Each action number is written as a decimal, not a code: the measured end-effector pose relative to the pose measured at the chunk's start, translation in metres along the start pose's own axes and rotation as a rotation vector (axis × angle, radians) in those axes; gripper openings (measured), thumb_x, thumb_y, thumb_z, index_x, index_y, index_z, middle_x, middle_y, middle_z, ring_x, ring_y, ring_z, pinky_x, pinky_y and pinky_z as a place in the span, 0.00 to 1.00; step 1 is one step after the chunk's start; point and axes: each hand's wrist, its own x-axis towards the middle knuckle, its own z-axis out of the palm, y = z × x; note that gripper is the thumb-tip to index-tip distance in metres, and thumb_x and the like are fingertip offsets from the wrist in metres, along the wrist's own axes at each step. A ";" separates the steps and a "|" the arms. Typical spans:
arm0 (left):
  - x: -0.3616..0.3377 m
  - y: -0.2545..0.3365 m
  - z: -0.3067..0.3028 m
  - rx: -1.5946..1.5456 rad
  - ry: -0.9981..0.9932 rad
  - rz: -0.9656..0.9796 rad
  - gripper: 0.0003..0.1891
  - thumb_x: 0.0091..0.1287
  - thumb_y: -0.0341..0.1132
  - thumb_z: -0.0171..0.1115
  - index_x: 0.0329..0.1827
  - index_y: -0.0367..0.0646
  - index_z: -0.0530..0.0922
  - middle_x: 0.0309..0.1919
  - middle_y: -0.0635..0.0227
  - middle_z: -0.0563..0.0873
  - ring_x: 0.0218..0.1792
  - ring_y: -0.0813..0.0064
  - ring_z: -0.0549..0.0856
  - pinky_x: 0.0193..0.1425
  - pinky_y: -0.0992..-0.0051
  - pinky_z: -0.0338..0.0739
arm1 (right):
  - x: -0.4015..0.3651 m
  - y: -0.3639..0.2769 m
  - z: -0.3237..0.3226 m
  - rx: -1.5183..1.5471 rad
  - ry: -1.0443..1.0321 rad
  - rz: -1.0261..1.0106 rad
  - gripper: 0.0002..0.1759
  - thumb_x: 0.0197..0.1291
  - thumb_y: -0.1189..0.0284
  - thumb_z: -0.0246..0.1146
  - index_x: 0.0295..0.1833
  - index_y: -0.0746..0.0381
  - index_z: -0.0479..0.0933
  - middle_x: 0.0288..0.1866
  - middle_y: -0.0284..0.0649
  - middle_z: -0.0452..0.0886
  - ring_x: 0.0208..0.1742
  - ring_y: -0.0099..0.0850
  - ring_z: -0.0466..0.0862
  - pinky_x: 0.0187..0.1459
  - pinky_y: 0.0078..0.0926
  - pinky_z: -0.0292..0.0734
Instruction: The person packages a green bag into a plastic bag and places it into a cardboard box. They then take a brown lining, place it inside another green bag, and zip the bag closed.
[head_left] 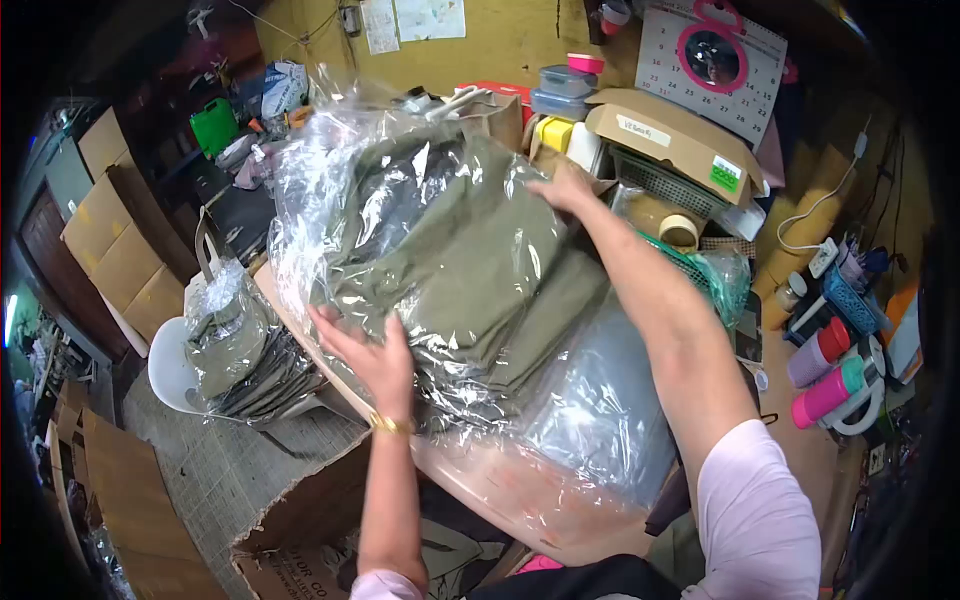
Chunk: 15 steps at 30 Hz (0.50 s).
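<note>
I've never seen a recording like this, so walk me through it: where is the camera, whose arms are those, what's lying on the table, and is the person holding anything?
There is no machine here, just a person working with bare hands. The one picture comes from a camera worn on their head and looking down, so the arms reaching in are their own. The left hand, with a gold bracelet, lies spread on the near edge of a stack of olive-green garments wrapped in clear plastic. The right hand rests on its far edge. The stack sits on a pinkish table. A similar wrapped stack sits on a white chair beside it.
</note>
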 end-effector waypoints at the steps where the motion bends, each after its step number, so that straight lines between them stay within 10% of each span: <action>1: -0.013 0.021 -0.008 0.228 -0.036 0.387 0.50 0.54 0.29 0.73 0.80 0.42 0.53 0.69 0.44 0.64 0.71 0.50 0.66 0.73 0.53 0.63 | -0.008 0.004 0.009 -0.108 -0.064 0.091 0.35 0.47 0.49 0.77 0.51 0.68 0.83 0.51 0.55 0.86 0.54 0.44 0.86 0.56 0.37 0.78; 5: -0.046 0.076 -0.005 0.578 -0.776 0.443 0.46 0.53 0.46 0.78 0.71 0.36 0.66 0.65 0.49 0.74 0.70 0.51 0.70 0.74 0.42 0.56 | -0.009 0.025 0.032 0.294 -0.135 0.161 0.34 0.45 0.48 0.77 0.41 0.69 0.83 0.39 0.50 0.86 0.41 0.37 0.85 0.46 0.35 0.79; 15: -0.039 0.086 0.039 0.761 -0.776 0.436 0.55 0.51 0.49 0.79 0.77 0.34 0.56 0.69 0.41 0.69 0.69 0.39 0.70 0.73 0.33 0.50 | -0.017 -0.044 -0.080 0.741 -0.377 0.198 0.10 0.57 0.68 0.68 0.36 0.65 0.82 0.29 0.36 0.85 0.25 0.25 0.82 0.28 0.25 0.77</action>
